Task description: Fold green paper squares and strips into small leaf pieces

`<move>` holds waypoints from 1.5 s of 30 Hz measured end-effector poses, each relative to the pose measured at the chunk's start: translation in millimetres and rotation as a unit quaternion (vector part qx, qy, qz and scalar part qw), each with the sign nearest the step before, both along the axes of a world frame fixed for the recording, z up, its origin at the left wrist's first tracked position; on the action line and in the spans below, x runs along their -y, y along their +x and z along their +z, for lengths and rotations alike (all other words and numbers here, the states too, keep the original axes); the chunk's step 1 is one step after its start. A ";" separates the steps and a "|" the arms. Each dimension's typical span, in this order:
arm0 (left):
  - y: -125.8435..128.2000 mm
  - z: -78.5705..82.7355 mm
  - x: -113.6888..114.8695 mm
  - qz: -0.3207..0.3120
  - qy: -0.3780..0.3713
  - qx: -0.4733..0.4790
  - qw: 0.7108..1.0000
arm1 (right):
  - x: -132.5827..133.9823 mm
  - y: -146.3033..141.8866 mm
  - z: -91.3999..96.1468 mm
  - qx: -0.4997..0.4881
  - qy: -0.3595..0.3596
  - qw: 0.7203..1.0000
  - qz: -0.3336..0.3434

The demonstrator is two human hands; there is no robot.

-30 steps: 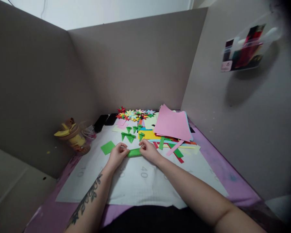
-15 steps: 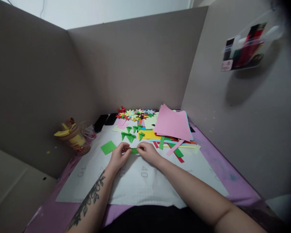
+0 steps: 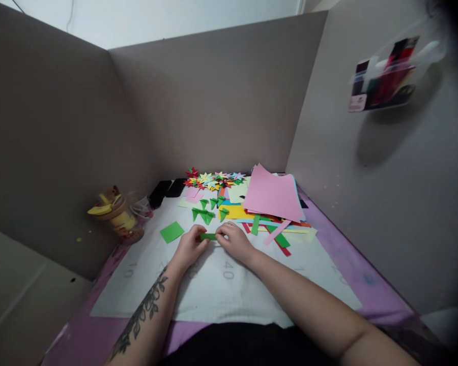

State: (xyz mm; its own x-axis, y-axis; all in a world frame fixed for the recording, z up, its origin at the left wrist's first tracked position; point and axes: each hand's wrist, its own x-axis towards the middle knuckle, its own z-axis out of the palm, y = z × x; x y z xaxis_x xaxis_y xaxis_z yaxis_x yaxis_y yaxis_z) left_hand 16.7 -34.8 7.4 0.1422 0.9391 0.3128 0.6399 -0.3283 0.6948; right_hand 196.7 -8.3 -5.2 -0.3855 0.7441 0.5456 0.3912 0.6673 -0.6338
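Note:
A small folded green paper piece (image 3: 208, 236) lies on the white cutting mat (image 3: 221, 290), pinched at both ends. My left hand (image 3: 190, 246) grips its left end with closed fingers. My right hand (image 3: 233, 241) grips the right end the same way. A loose green paper square (image 3: 171, 232) lies just left of my left hand. Several small folded green pieces (image 3: 207, 210) sit a little behind my hands.
A pink sheet (image 3: 272, 194) tops a stack of coloured paper and strips at the right. Several coloured paper stars (image 3: 213, 179) line the back. A clear jar with a yellow top (image 3: 116, 216) stands at the left. Grey partition walls enclose the desk.
The green piece has been folded shorter, and my two hands have come closer together over it. The view has shifted slightly.

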 end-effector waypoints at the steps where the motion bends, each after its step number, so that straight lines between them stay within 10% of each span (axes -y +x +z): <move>1: -0.9 -0.1 -0.2 0.003 0.001 -0.006 1.000 | -0.2 0.1 0.2 0.003 0.002 1.000 0.000; 13: 1.3 -12.4 -1.0 -0.044 -0.003 0.009 0.999 | 6.3 -11.0 -0.2 0.164 0.053 0.984 -0.035; 26: -11.9 5.8 -5.0 0.044 0.047 0.076 0.995 | -17.4 14.4 7.0 0.082 0.014 0.988 -0.129; 34: 5.1 6.1 1.5 -0.054 0.064 -0.076 0.994 | 1.5 -7.7 -0.1 0.117 0.053 0.991 -0.037; 45: -15.3 3.6 -8.0 0.069 0.067 -0.017 0.995 | -15.8 19.2 8.3 0.007 0.021 0.995 -0.093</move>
State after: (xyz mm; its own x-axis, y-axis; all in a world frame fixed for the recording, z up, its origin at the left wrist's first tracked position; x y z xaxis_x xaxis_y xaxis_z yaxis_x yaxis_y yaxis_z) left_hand 1.4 -26.8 11.0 0.0273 0.9009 0.4333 0.7074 -0.3237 0.6284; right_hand 215.9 7.5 3.2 -0.2503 0.7798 0.5738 0.5194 0.6083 -0.6001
